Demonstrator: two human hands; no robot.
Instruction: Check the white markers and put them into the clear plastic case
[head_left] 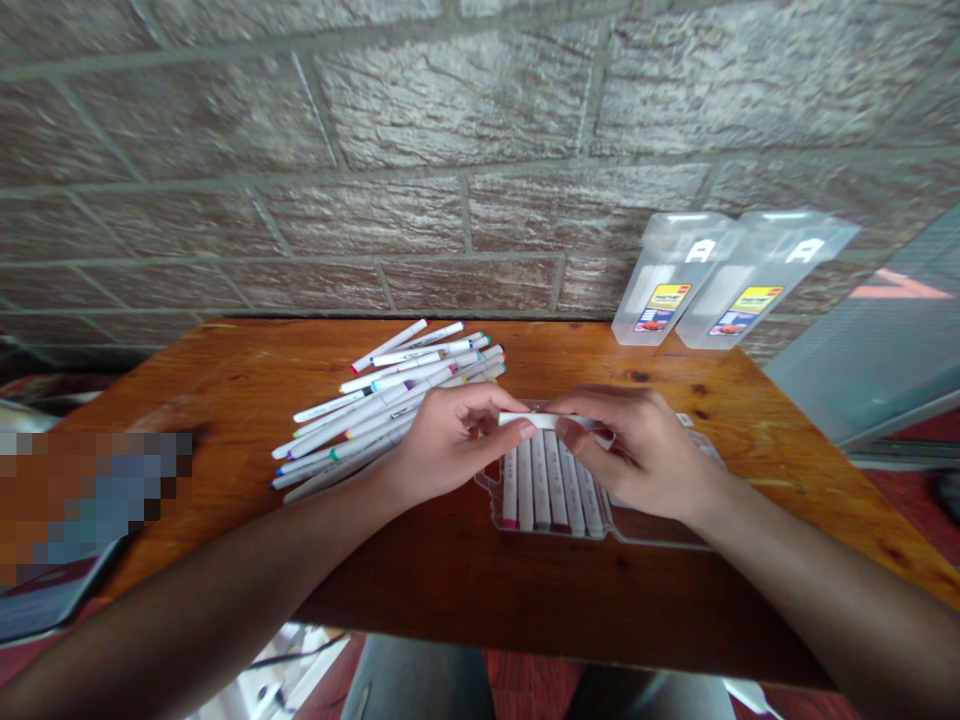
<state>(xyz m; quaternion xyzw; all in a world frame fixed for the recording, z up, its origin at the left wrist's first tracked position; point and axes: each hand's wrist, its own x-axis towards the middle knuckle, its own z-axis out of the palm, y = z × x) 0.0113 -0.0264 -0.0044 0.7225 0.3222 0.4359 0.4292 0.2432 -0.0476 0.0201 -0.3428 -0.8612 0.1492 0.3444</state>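
Both my hands hold one white marker [534, 420] crosswise above a clear plastic marker case [652, 525] on the wooden table [465, 580]. My left hand [450, 440] pinches the marker's left end. My right hand [634, 445] grips its right end, fingers curled. Several white markers [551, 485] with coloured caps lie side by side in the case under my hands. To the left of my left hand, a loose pile of white markers [390, 400] lies on the table.
Two clear plastic case lids [667, 280] [757, 285] with yellow labels lean against the stone-brick wall at the back right. A blurred-out patch [90, 500] covers the table's left edge. A glass panel [877, 360] stands to the right.
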